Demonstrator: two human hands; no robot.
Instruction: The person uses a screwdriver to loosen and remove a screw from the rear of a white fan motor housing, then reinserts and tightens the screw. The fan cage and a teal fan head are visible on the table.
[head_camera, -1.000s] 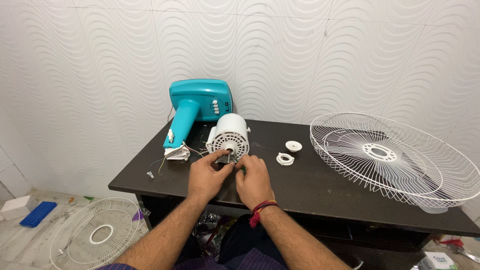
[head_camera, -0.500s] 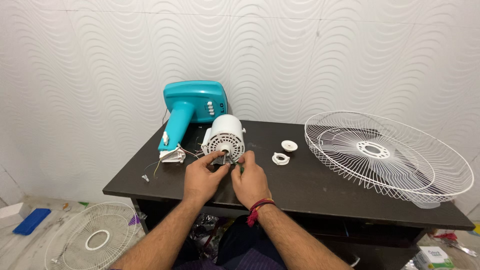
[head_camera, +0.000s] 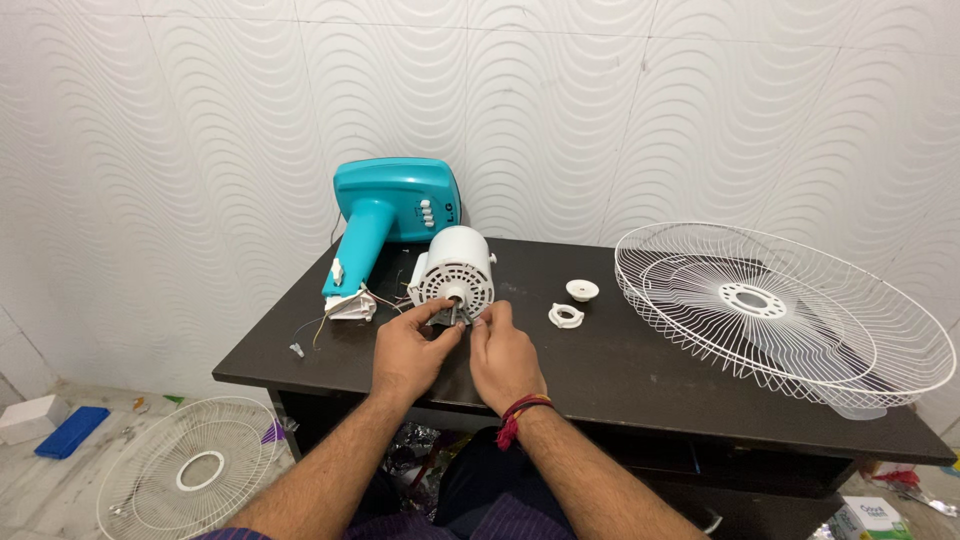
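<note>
A white fan motor (head_camera: 455, 273) lies on the dark table (head_camera: 640, 375), its vented face and shaft toward me. My left hand (head_camera: 408, 352) and my right hand (head_camera: 503, 355) meet just below that face, fingertips pinched around a small grey part at the shaft. Whether one hand or both grip it is hard to tell. A red thread band circles my right wrist. Behind the motor lies a teal fan base (head_camera: 385, 215) with loose wires at its neck.
Two small white plastic fittings (head_camera: 572, 305) sit right of the motor. A large white wire fan guard (head_camera: 775, 310) covers the table's right side. Another white guard (head_camera: 185, 470) lies on the floor at left, near a blue block (head_camera: 68, 432).
The view has shifted slightly; both hands stay at the motor's shaft with only small finger movement.
</note>
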